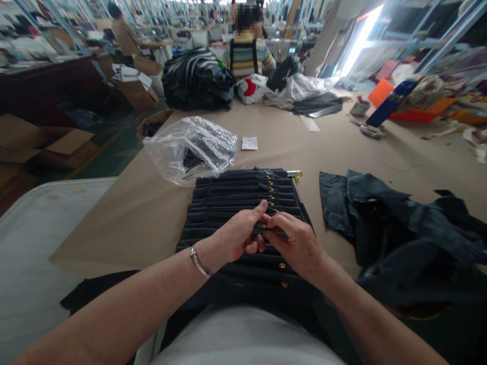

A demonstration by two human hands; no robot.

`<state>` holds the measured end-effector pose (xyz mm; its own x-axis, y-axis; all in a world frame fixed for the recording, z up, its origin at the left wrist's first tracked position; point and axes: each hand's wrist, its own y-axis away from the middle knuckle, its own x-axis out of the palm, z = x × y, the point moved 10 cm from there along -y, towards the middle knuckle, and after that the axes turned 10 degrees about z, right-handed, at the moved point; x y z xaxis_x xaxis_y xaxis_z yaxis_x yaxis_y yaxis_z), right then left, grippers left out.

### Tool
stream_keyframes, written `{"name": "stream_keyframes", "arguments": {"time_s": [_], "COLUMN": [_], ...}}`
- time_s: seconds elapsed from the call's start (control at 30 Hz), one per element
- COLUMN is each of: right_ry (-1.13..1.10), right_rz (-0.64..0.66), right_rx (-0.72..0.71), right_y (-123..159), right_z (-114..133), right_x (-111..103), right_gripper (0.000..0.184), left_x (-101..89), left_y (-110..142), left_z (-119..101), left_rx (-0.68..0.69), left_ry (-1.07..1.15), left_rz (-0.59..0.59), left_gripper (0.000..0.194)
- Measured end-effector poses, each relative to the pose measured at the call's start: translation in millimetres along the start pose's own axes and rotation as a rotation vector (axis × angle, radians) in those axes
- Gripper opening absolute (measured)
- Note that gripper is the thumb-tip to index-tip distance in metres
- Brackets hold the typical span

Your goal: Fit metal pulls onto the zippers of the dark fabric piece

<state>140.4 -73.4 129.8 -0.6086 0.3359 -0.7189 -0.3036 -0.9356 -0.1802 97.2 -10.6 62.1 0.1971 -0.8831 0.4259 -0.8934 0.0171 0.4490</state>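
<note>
Workshop clutter blurs across the top of the frame, behind a brown desk (144, 218). At the frame's centre lies a row of dark fabric pieces (216, 203), their long axes running left to right, gold fittings (271, 190) towards the right ends. Above the nearer part of that row is a small dark item (258, 231): the person's left grip (245, 233) is curled round it, thumb raised, while the right grip (292, 238) pinches it from the right with thumb and fingers together. Neither is nearer; both meet on it. Its own long axis cannot be made out. Dark cloth (380, 213) lies at the right of the frame.
</note>
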Motion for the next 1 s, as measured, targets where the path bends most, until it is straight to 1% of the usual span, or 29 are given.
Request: {"name": "stream_keyframes", "arguments": {"time_s": [0.07,0.13,0.27,0.33,0.4,0.47,0.53,0.63,0.73,0.9,1.0], "right_ry": [-0.145,-0.251,-0.366,-0.388,-0.361,-0.286,-0.199,-0.117,-0.084,0.016,0.084], "right_rz": [0.022,0.069,0.183,0.21,0.222,0.233,0.245,0.256,0.257,0.261,0.279], "right_rx": [0.088,0.17,0.304,0.338,0.341,0.332,0.327,0.312,0.295,0.301,0.333], "right_y": [4.1,10.3,28.1,37.1,44.0,48.8,51.9,53.2,52.5,50.2,48.7], "right_z": [-13.8,-26.5,-45.1,-51.1,-54.8,-57.5,-59.9,-61.2,-62.0,-64.2,-65.6], "right_x": [-4.7,-6.3,1.0,6.0,9.6,12.2,14.8,18.3,20.7,23.7,26.5], "right_gripper": [0.007,0.01,0.01,0.01,0.011,0.012,0.013,0.014,0.014,0.017,0.017], "left_x": [-2.0,0.0,6.1,9.7,14.6,21.0,27.2,31.3,32.8,33.7,34.3], "left_y": [2.5,4.3,4.4,2.4,0.3,-1.4,-3.2,-6.1,-7.3,-8.4,-9.5], "left_z": [3.2,3.7,6.1,4.1,-3.5,-11.6,-15.3,-13.8,-11.4,-6.8,-4.9], "left_rx": [-0.052,-0.062,-0.065,-0.04,0.025,0.086,0.111,0.084,0.062,0.042,0.043], "left_ry": [-0.003,-0.075,-0.4,-0.596,-0.809,-1.007,-1.142,-1.234,-1.293,-1.385,-1.457], "left_rz": [-0.02,-0.009,0.026,0.039,0.04,0.036,0.043,0.041,0.024,-0.002,-0.019], "left_gripper": [0.053,0.047,0.026,0.02,0.02,0.02,0.02,0.02,0.021,0.022,0.024]}}
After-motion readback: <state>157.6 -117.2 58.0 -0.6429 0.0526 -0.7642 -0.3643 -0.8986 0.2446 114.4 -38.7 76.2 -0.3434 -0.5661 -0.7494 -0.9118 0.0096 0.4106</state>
